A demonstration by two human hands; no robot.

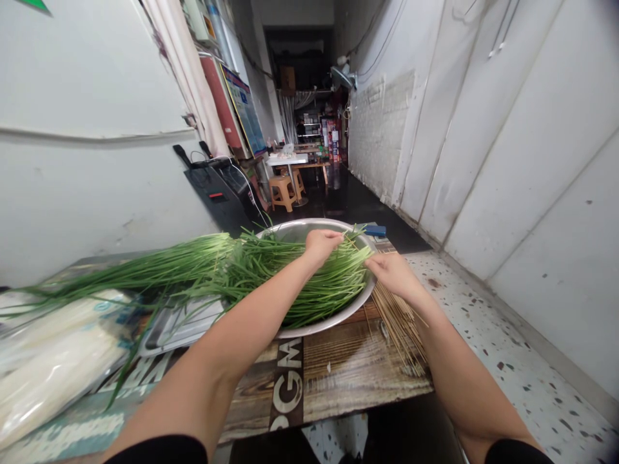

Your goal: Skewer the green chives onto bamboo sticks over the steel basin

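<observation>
A wide metal basin on the table holds a heap of long green garlic chives, their pale ends toward the right. Over the basin's far side, my left hand is closed in a pinch at a pale chive end; the fingertips are small in view. My right hand is closed at the basin's right rim, beside the pale ends. A thin bamboo skewer runs between the two hands and seems gripped by the right one. More bamboo skewers lie loose on the table below my right hand.
More chives stretch leftward across a metal tray. Plastic-wrapped white packages lie at the left of the wood-patterned table. A blue object sits behind the basin. Stools and a white table stand farther back.
</observation>
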